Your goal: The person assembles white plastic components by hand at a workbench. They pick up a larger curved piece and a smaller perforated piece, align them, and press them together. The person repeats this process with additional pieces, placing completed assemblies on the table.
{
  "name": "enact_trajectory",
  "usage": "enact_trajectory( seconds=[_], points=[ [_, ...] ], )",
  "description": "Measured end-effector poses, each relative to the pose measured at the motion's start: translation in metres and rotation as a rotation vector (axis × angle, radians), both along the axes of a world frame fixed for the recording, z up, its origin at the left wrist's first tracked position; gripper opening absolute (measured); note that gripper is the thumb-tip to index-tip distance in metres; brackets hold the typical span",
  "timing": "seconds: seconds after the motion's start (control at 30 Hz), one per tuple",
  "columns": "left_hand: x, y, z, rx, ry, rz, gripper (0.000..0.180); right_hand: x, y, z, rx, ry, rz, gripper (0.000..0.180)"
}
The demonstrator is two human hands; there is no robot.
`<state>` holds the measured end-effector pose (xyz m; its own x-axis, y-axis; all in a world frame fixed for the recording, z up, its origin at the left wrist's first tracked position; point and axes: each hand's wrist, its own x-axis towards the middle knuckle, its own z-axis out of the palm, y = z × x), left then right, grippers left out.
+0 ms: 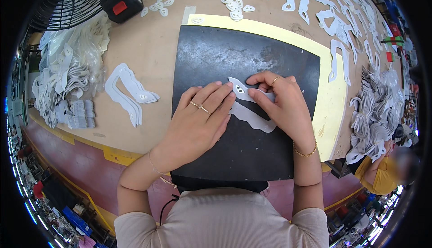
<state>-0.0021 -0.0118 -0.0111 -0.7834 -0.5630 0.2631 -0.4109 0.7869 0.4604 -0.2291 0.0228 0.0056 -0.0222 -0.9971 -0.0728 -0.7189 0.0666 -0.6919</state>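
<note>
A thin, floppy white cut-out (249, 115) is being pressed onto the black mat (211, 59) by the flattened left hand (198, 122); its upper edge is being pinched by the right hand (281, 104); it likely handles light and bendy.

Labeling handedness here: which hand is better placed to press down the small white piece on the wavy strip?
Right, probably. The right hand has fingertips on the small white piece. The left hand lies flat, pinning the wavy strip to the black mat.

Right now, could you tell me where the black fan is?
The black fan sits at the head view's top-left corner, beside the heap of white cut pieces.
</note>
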Motion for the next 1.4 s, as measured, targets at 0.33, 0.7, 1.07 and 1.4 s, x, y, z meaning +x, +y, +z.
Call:
enact_trajectory(
  seconds=[0.33, 0.7, 1.07, 1.4],
  points=[
    [-0.0035, -0.0007, -0.0026, -0.105, -0.108, -0.020, 0.054, -0.0007, 0.0000, 0.0047, 0.044, -0.021, 0.010, 0.012],
    [-0.0044, -0.0021, -0.0013, -0.203, -0.199, -0.054, 0.045, -0.0008, 0.0000, 0.0071, 0.044, 0.001, 0.051, 0.017],
    [0.0017, -0.0051, -0.0034, -0.093, -0.121, -0.037, 0.046, -0.0010, -0.0013, 0.0064, 0.075, -0.001, 0.040, 0.015],
    [0.0000, -0.0055, -0.0050, -0.080, -0.095, -0.017, 0.044, -0.0005, -0.0022, 0.0068, 0.098, -0.020, 0.023, 0.014]
  ],
)
